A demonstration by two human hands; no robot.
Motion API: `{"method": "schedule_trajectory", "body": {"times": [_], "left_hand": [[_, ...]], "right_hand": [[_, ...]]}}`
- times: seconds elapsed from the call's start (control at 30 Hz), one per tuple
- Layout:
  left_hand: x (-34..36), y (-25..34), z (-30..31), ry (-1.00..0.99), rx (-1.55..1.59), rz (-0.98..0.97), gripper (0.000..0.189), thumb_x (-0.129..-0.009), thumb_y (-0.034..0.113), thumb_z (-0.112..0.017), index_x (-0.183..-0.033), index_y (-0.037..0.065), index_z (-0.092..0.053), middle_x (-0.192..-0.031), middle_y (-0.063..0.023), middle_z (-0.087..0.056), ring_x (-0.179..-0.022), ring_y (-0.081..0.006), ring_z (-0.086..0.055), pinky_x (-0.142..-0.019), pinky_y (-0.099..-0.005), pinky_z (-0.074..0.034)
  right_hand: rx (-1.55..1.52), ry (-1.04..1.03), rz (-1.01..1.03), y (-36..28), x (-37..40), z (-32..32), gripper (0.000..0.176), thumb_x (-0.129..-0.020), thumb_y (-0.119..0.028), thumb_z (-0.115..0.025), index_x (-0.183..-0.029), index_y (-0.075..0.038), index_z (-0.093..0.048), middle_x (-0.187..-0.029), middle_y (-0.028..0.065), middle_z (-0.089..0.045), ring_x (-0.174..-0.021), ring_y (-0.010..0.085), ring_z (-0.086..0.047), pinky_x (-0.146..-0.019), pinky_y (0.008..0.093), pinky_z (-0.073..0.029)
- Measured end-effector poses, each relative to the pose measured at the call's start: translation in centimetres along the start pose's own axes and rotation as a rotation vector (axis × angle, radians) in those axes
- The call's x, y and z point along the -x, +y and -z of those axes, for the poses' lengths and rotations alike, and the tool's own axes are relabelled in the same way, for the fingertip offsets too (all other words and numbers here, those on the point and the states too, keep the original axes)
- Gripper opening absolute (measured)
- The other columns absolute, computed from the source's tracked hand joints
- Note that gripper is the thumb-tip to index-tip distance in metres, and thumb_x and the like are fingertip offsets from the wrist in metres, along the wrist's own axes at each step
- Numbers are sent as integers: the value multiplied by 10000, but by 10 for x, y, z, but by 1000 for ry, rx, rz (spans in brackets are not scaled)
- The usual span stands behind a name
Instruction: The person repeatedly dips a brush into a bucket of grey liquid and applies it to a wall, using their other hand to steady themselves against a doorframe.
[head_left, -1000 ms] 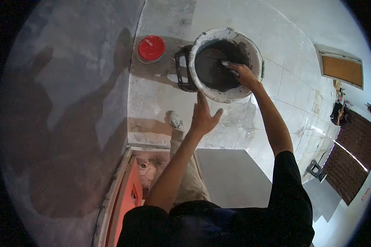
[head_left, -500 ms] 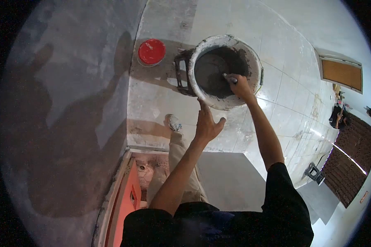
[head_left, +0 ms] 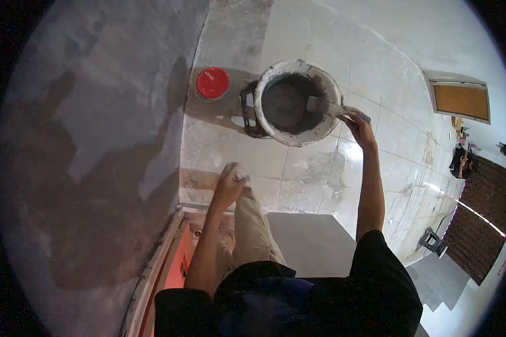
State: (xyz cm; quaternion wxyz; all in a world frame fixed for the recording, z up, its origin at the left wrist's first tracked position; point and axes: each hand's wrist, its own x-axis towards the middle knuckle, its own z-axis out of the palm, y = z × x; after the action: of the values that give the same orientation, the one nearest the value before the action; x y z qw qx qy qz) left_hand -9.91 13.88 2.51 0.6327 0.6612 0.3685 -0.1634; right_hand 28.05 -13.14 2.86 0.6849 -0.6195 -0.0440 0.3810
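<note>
A white bucket [head_left: 275, 130] smeared with grey mortar stands on the tiled floor, its inside dark with wet mix. My right hand [head_left: 361, 128] sits just outside the bucket's right rim, gripping the handle of a trowel [head_left: 316, 105] whose blade, loaded with mortar, hangs over the mix. My left hand [head_left: 227, 185] is lower down, well clear of the bucket, loosely spread with nothing in it, next to my raised knee [head_left: 250, 219] in beige trousers and a shoe [head_left: 240, 175] beyond it.
A red lid [head_left: 212, 83] lies on the floor left of the bucket. A black frame [head_left: 247, 109] stands against the bucket's left side. A grey plastered wall [head_left: 95, 140] fills the left. An orange-red edge [head_left: 177, 261] runs below me. A small black stool [head_left: 431, 240] stands far right.
My right hand has come out of the bucket to its right rim, lifting the loaded trowel. My left hand has left the bucket's near rim and dropped back towards my knee.
</note>
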Motion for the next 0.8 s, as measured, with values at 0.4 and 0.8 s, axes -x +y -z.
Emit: {"method": "schedule_trajectory", "body": {"times": [0.4, 0.8], "left_hand": [[230, -272, 26, 239, -148, 142, 619, -895, 396, -608, -1375, 32, -466, -1411, -229, -464, -1323, -379, -423, -1093, -430, -343], [329, -349, -60, 865, 7, 200, 636, -863, 483, -625, -1306, 35, -547, -1251, -236, -581, -1162, -387, -560, -994, -453, -450]], "right_hand": [[876, 318, 564, 94, 24, -51, 209, -855, -104, -698, -1053, -39, -709, -998, 135, -717, -889, 192, -669, -797, 333, -523], [646, -83, 1430, -58, 190, -317, 356, -811, 107, -667, -1157, 25, -656, -1141, 178, -678, -991, 319, -676, -830, 384, -586]]}}
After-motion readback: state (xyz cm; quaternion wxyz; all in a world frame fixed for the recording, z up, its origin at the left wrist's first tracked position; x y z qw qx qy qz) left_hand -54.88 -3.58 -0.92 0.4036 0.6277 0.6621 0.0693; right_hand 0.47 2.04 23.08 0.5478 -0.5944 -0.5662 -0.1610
